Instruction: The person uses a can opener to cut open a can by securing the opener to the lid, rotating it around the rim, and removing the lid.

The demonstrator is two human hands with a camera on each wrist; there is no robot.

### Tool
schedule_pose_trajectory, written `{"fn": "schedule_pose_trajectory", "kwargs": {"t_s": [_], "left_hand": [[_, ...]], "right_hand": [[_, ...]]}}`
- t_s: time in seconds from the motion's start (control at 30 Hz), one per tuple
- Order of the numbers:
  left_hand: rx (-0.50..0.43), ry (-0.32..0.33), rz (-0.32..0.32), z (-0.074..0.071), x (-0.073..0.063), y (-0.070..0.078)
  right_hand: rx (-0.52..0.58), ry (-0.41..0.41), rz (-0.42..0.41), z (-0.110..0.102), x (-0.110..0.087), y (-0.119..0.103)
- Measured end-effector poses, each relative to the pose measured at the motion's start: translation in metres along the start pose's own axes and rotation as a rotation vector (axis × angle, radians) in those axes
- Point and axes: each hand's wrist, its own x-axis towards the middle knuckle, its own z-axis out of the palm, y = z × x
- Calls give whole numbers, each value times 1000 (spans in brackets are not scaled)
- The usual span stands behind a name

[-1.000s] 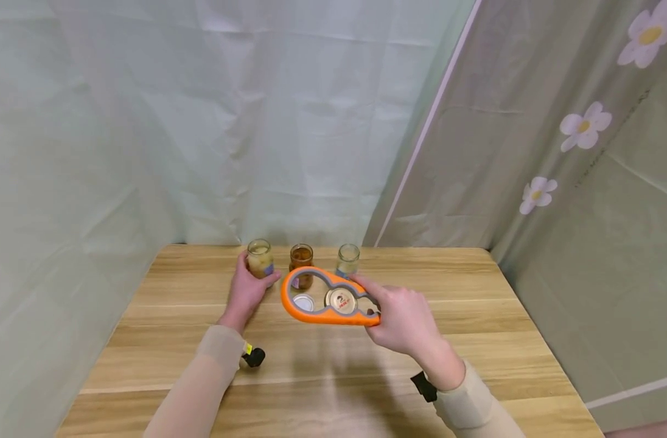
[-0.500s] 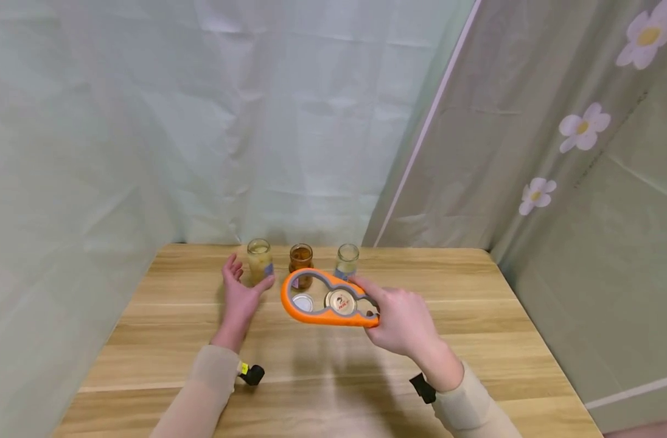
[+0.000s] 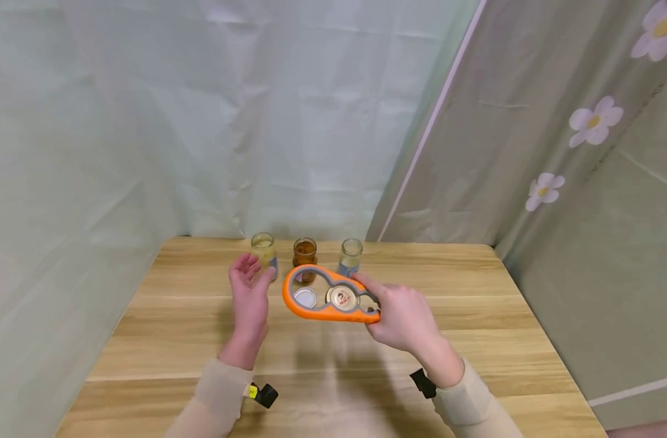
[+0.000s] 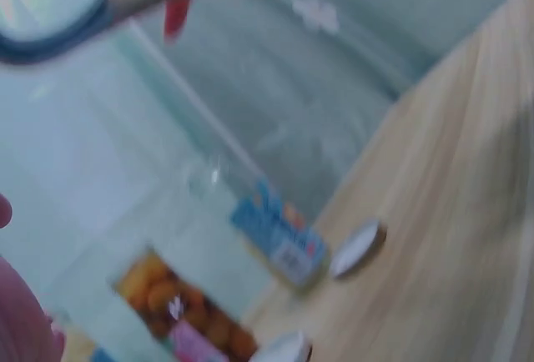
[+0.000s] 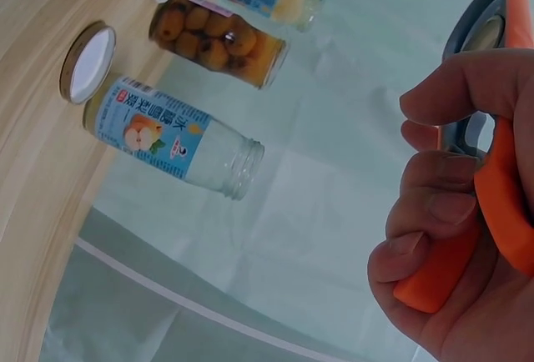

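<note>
My right hand (image 3: 405, 319) grips an orange and grey jar opener (image 3: 335, 316) by its narrow end, above the table. A gold lid (image 3: 342, 298) sits in the opener's middle ring. My left hand (image 3: 249, 298) is raised in front of the left glass jar (image 3: 263, 243), apart from it, thumb and fingers spread. Three lidless jars stand upright in a row. The middle jar (image 5: 209, 41) contains brown round fruit. A blue fruit label wraps the right jar (image 5: 150, 128). Two lids lie white side up: one lid (image 5: 88, 63) near the right jar, another lid (image 3: 306, 297) near the middle one.
The wooden table (image 3: 476, 340) ends at a hanging pale curtain (image 3: 311, 121) just behind the jars. Along the right side hangs a grey-green curtain (image 3: 629, 255) with white flowers. The left wrist view is blurred.
My left hand has let go of the left jar and drawn back toward me. The right hand still holds the opener in nearly the same place. The head view has shifted slightly.
</note>
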Motion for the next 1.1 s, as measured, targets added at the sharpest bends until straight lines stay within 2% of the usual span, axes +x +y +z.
{"fn": "schedule_pose_trajectory", "kwargs": {"t_s": [0.1, 0.23, 0.47, 0.6, 0.73, 0.97, 1.1], "left_hand": [[-67, -112, -25, 9, -15, 7], [-122, -285, -109, 15, -32, 12], [-397, -590, -397, 24, -55, 10], [-541, -723, -485, 24, -65, 6], [-635, -793, -521, 24, -68, 2], [-679, -811, -595, 26, -70, -1], [-733, -855, -623, 28, -70, -4]], "right_hand": [[7, 9, -11, 1, 1, -1], [11, 28, -29, 2, 2, -1], [17, 30, -39, 3, 0, -1], [22, 28, -46, 4, 1, -1], [16, 24, -58, 5, 2, -2], [11, 18, -74, 7, 3, -4], [7, 22, -92, 8, 4, -4]]}}
